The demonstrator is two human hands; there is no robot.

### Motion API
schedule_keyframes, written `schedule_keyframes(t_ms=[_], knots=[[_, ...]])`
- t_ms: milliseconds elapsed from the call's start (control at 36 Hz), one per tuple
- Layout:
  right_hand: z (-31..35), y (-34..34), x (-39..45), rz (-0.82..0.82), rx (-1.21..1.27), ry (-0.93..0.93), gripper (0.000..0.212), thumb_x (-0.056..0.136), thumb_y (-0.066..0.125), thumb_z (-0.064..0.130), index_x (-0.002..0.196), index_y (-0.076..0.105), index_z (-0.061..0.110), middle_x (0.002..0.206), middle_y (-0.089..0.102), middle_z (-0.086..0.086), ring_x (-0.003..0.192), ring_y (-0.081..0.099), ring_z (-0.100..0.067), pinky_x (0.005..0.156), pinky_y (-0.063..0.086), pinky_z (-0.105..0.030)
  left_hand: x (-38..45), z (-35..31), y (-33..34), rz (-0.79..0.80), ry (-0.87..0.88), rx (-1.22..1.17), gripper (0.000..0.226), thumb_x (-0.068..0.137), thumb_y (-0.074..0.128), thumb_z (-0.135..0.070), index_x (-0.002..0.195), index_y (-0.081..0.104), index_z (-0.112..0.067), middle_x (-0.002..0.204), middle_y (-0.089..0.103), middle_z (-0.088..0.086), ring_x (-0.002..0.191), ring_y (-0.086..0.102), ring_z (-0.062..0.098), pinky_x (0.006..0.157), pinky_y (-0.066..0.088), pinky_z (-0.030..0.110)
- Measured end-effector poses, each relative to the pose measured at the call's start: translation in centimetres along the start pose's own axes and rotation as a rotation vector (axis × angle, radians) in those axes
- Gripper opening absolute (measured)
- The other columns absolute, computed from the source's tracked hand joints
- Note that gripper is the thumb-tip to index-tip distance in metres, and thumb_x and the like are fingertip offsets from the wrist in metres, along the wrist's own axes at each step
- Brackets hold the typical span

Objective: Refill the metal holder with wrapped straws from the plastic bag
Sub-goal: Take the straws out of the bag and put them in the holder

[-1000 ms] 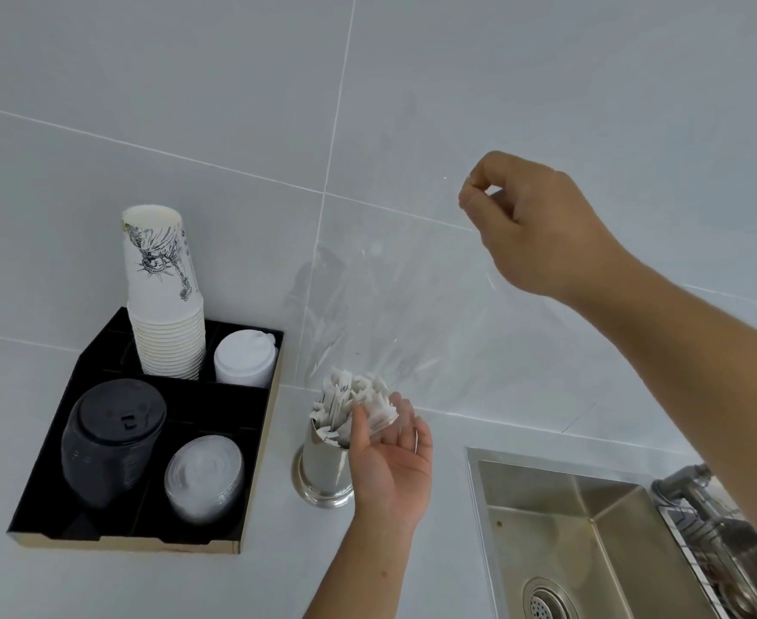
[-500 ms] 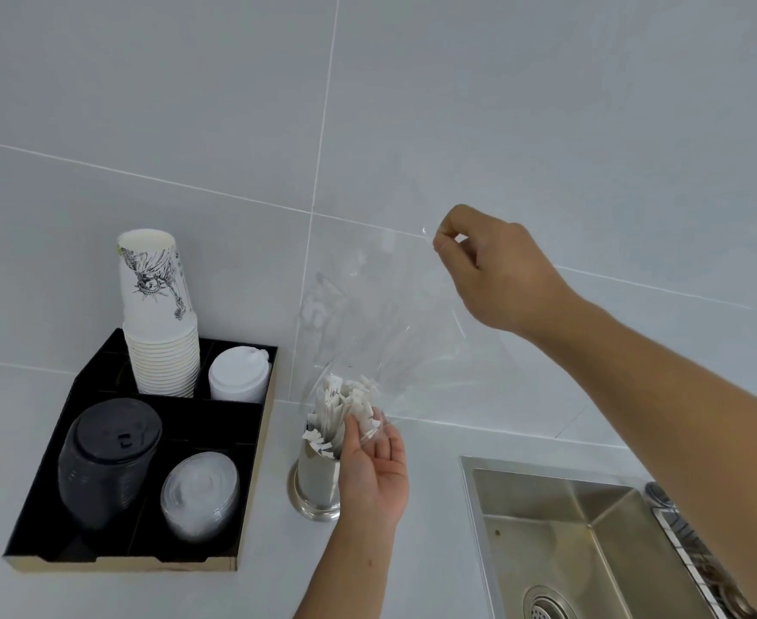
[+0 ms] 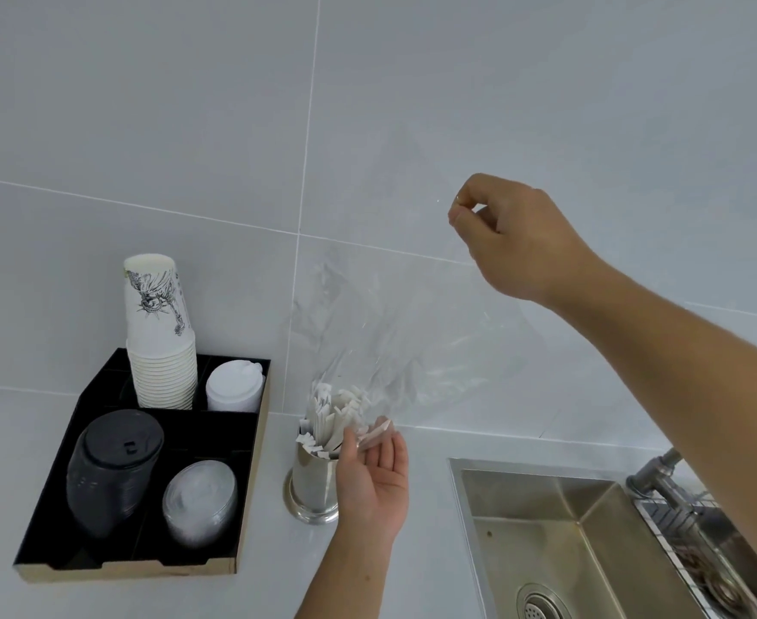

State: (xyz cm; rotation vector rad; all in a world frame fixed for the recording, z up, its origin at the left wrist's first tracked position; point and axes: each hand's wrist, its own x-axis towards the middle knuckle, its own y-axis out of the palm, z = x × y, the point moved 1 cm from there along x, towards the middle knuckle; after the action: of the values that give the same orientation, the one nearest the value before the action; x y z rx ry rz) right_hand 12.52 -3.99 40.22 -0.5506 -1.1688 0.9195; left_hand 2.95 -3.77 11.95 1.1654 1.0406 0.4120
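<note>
Plastic bag pinched by right hand, left hand open

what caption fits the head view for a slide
Right hand lifts the clear plastic bag off wrapped straws in the metal holder, left hand steadying them.

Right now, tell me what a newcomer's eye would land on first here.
First, the right hand raised against the tiled wall, pinching a clear plastic bag that hangs down to the metal holder on the counter. There the left hand cups the wrapped straws fanning out of the holder. To the left, a black tray carries a tall stack of paper cups and stacked lids.
</note>
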Motion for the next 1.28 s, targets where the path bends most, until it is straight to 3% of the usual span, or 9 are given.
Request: schedule_keyframes(t_ms=[194,333,417,472,611,722,889,1028,1278], knots=[[0.5,-0.4,-1.5,-0.028,-0.013,-0.027,0.017,0.099,0.045,0.02,0.088,0.056,0.013,0.046,0.042,0.006,0.042,0.037,-0.012,0.043,0.033,-0.023,-1.0,0.1,-0.4,0.015,-0.014,0.003,0.027,0.097,0.056,-0.028,0.1,0.065,-0.004,0.089,0.076,0.009,0.073,0.075,0.016,0.065,0.062,0.03],[0.9,-1.7,-1.6,-0.067,0.002,-0.048,0.017,0.098,0.045,0.02,0.086,0.056,0.014,0.05,0.047,0.0,0.04,0.038,-0.011,0.041,0.033,-0.02,-1.7,-0.1,-0.8,0.008,-0.045,0.006,0.03,0.098,0.055,-0.029,0.105,0.063,-0.001,0.099,0.072,0.012,0.093,0.068,0.019,0.067,0.063,0.032],[1.1,-2.2,-1.8,-0.07,0.018,-0.052,0.017,0.097,0.045,0.021,0.087,0.056,0.014,0.057,0.053,-0.011,0.046,0.042,-0.018,0.043,0.036,-0.024,-1.6,-0.1,-0.8,-0.005,-0.045,0.02,0.029,0.098,0.055,-0.029,0.103,0.062,-0.001,0.094,0.074,0.012,0.084,0.072,0.019,0.066,0.063,0.031],[1.0,-2.1,-2.2,-0.047,0.0,-0.054,0.017,0.097,0.044,0.02,0.087,0.056,0.014,0.055,0.052,-0.007,0.046,0.044,-0.016,0.043,0.036,-0.022,-1.4,-0.2,-0.9,-0.025,-0.042,0.039,0.029,0.098,0.056,-0.028,0.102,0.063,-0.001,0.086,0.075,0.012,0.077,0.074,0.019,0.062,0.062,0.03],[0.5,-2.0,-2.8,0.005,0.002,-0.052,0.016,0.098,0.045,0.019,0.086,0.055,0.015,0.053,0.048,-0.006,0.05,0.047,-0.025,0.048,0.04,-0.029,-0.9,-0.4,-1.4,-0.042,-0.051,0.059,0.027,0.098,0.055,-0.026,0.107,0.062,-0.002,0.098,0.071,0.013,0.087,0.067,0.02,0.071,0.061,0.034],[0.1,-2.5,-2.8,0.008,0.021,-0.056,0.017,0.097,0.045,0.018,0.082,0.053,0.018,0.049,0.042,0.001,0.044,0.035,-0.014,0.041,0.032,-0.017,-0.4,-0.4,-1.9,-0.061,-0.038,0.086,0.025,0.098,0.054,-0.024,0.101,0.063,-0.001,0.083,0.077,0.011,0.09,0.068,0.021,0.073,0.06,0.035],[-0.3,-3.0,-2.8,0.03,0.052,-0.047,0.017,0.098,0.046,0.018,0.082,0.052,0.018,0.051,0.04,-0.003,0.045,0.03,-0.015,0.039,0.028,-0.016,0.4,-0.7,-2.1,-0.058,-0.035,0.106,0.019,0.097,0.055,-0.02,0.102,0.065,-0.004,0.094,0.076,0.01,0.091,0.071,0.019,0.073,0.061,0.033],[-0.7,-3.2,-2.6,0.036,0.077,-0.037,0.016,0.098,0.046,0.017,0.083,0.053,0.016,0.052,0.04,-0.006,0.046,0.031,-0.017,0.039,0.029,-0.016,0.9,-0.9,-2.3,-0.058,-0.027,0.13,0.016,0.095,0.058,-0.018,0.1,0.066,-0.005,0.085,0.078,0.007,0.074,0.076,0.016,0.073,0.061,0.031],[-1.5,-3.1,-2.7,0.047,0.085,-0.017,0.014,0.098,0.046,0.015,0.087,0.055,0.011,0.056,0.043,-0.015,0.05,0.034,-0.021,0.042,0.031,-0.023,1.2,-1.1,-2.5,-0.095,-0.037,0.186,0.015,0.098,0.055,-0.014,0.1,0.066,-0.005,0.085,0.078,0.007,0.093,0.069,0.018,0.069,0.061,0.028]])
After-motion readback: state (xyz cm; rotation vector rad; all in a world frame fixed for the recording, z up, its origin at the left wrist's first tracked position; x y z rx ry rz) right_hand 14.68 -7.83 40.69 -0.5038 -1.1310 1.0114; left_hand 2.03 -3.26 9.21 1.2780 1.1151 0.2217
